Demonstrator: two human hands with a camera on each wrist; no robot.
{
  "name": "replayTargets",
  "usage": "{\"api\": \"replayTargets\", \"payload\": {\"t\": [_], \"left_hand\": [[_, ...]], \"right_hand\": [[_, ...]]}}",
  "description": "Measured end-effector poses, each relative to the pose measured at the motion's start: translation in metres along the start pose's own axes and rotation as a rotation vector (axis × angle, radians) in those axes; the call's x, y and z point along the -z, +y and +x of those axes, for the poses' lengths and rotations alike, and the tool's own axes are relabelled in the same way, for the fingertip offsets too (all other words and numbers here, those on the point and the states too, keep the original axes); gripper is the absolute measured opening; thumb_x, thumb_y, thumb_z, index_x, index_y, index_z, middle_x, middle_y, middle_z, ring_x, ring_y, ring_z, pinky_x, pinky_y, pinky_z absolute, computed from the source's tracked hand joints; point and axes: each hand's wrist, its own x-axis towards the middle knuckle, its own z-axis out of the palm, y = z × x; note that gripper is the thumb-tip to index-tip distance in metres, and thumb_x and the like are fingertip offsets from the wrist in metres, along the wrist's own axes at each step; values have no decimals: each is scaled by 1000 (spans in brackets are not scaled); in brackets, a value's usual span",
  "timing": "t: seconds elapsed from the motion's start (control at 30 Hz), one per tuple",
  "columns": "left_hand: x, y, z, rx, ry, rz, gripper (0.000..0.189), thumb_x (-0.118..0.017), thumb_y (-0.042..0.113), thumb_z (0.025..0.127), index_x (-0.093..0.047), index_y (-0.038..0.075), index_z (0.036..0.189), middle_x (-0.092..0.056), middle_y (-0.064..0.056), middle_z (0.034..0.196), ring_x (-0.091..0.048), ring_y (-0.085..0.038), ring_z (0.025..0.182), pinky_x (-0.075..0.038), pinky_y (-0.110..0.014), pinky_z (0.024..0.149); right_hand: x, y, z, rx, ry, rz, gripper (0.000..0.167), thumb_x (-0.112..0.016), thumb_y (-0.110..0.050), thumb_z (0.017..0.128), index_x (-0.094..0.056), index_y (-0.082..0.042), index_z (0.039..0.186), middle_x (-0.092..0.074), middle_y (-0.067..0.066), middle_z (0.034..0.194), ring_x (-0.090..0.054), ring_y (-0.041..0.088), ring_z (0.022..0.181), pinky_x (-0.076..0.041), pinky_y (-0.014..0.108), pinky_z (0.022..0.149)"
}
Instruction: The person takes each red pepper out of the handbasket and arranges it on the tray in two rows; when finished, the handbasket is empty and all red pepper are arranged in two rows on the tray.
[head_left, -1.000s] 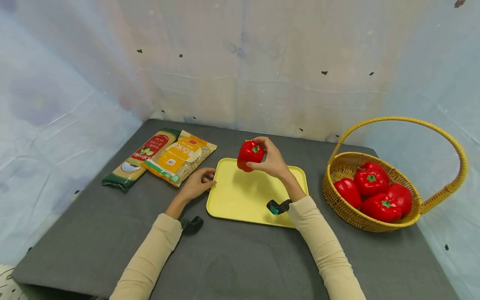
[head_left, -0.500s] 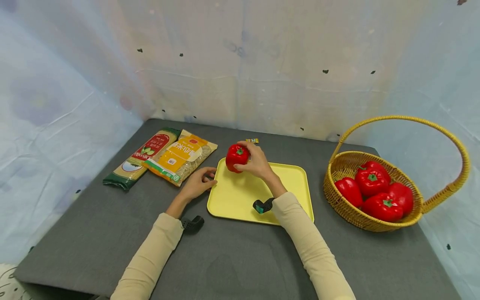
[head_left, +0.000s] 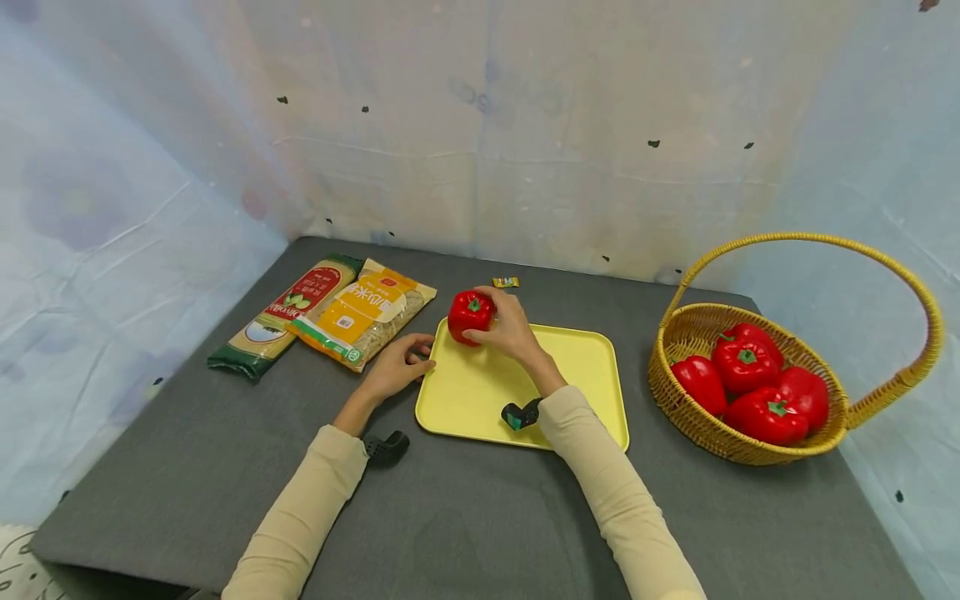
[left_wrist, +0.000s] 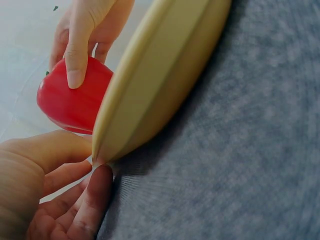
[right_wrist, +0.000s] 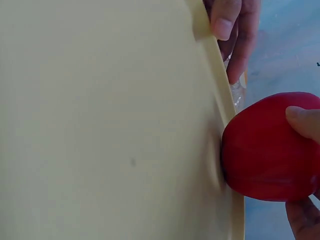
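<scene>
My right hand [head_left: 512,327] grips a red bell pepper [head_left: 468,313], thumb on one side and fingers on the other. The pepper is upright at the far left corner of a yellow tray [head_left: 570,367]. In the right wrist view, the pepper [right_wrist: 270,150] appears against the tray's raised rim [right_wrist: 227,107]. At the tray's left edge, my left hand [head_left: 396,367] pinches the rim. The left wrist view shows its thumb and a finger [left_wrist: 95,197] meeting at the edge of the tray [left_wrist: 155,75].
A yellow wicker basket [head_left: 678,421] with a tall handle stands at the right, holding several red peppers [head_left: 746,358]. Two food packets lie at the left: an orange-and-clear grain bag [head_left: 363,312] overlapping a green-ended bag [head_left: 288,317]. A small yellow wrapper [head_left: 506,282] lies behind the tray.
My right hand has carried the pepper leftward and down to the tray's far left corner, uncovering the small wrapper. The left hand has stayed at the tray's edge.
</scene>
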Motion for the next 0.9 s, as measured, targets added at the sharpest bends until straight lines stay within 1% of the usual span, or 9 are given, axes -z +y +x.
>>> {"api": "replayTargets", "payload": {"t": [0.2,0.4,0.53,0.67,0.77,0.9], "left_hand": [[-1,0,1,3,0,-5,46,-65,11,88,-50,2,130,-57,-17,107,-55,-19,76,-52,-29,63],[-1,2,1,19,3,-2,45,-65,10,87,-51,2,129,-57,-16,106,-55,-19,74,-52,-29,62],[-1,2,0,15,4,1,45,-65,10,87,-51,2,129,-57,-16,106,-55,-19,74,-52,-29,62],[-1,2,0,14,2,-6,45,-65,9,87,-51,1,129,-57,-16,106,-55,-19,74,-52,-29,62],[0,1,0,11,-2,-12,45,-64,10,88,-50,1,130,-56,-17,107,-55,-19,75,-52,-29,62],[1,2,0,9,-13,-18,47,-65,10,87,-49,1,131,-56,-17,108,-55,-19,75,-52,-28,62]], "right_hand": [[0,2,-1,38,-3,5,73,-79,-24,75,-44,-10,137,-49,8,134,-40,27,119,-36,47,99],[0,4,-1,57,-27,34,80,-80,-23,74,-37,-10,141,-48,9,135,-42,26,120,-32,48,103],[1,4,-3,43,-41,53,82,-80,-22,74,-35,-10,143,-45,9,137,-42,25,121,-36,45,102],[4,4,-6,20,-42,74,83,-80,-23,73,-36,-11,143,-44,9,138,-44,26,118,-41,45,97],[7,4,-8,22,-36,93,83,-81,-23,73,-36,-11,142,-45,10,135,-46,27,117,-41,48,97],[12,4,-10,41,-36,115,82,-81,-23,73,-37,-9,141,-47,11,132,-46,26,117,-40,48,99]]}}
